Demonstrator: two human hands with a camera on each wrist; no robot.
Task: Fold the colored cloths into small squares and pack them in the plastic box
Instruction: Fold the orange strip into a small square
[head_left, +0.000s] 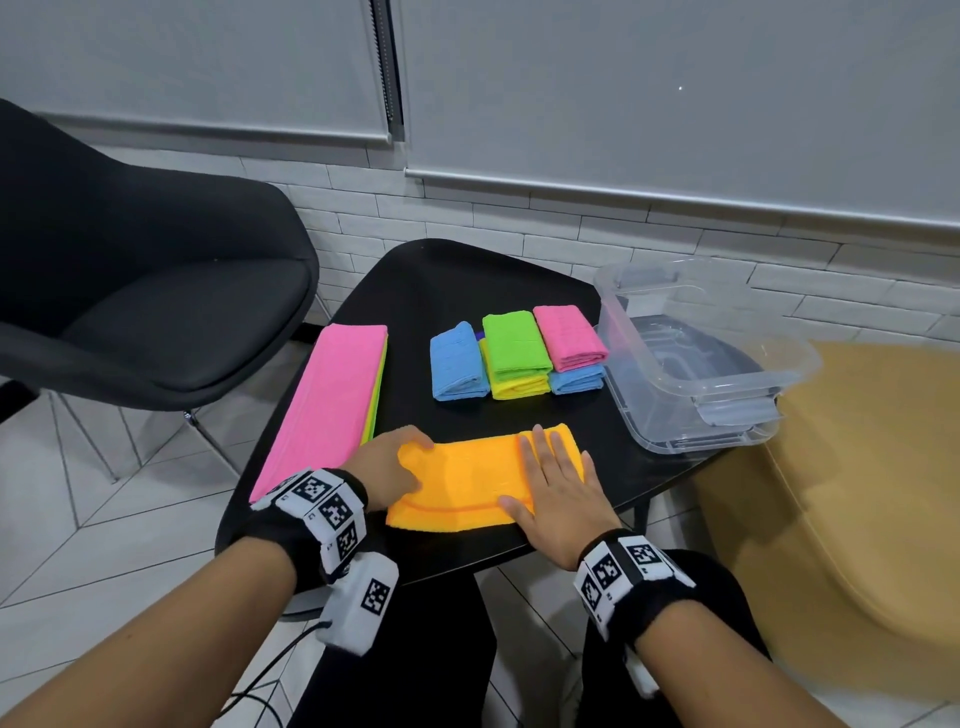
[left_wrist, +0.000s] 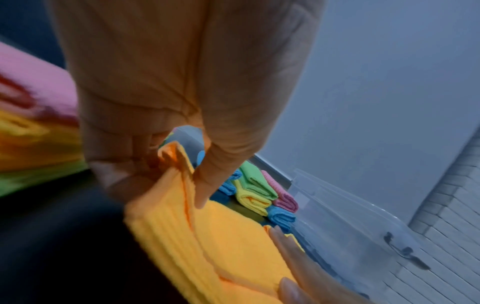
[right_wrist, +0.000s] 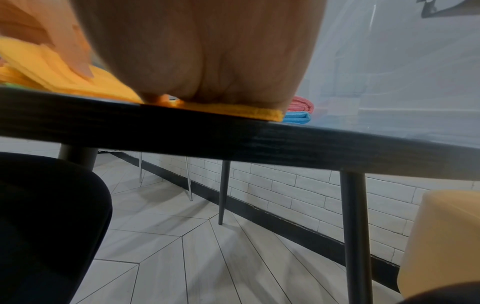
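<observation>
Left hand (head_left: 387, 467) pinches the left end of the orange cloth (head_left: 467, 483), thumb over the top and fingers curled under a lifted flap; the left wrist view shows that end (left_wrist: 179, 164) raised between thumb and fingers. Right hand (head_left: 558, 491) lies flat with straight, spread fingers pressing the cloth's right half onto the surface (head_left: 431, 280). Folded into a long strip, the orange cloth sits along the near edge of the surface.

Beyond it, toward the middle, stand five small folded cloths: a blue one (head_left: 457, 364), a green one (head_left: 514, 340) on top of a yellow one (head_left: 519, 387), and a pink one (head_left: 569, 335) on top of another blue one (head_left: 576, 379). Along the left edge lies a long stack of cloths with pink on top (head_left: 322, 405). At the right edge sits the clear plastic box (head_left: 727, 332), holding no cloths.
</observation>
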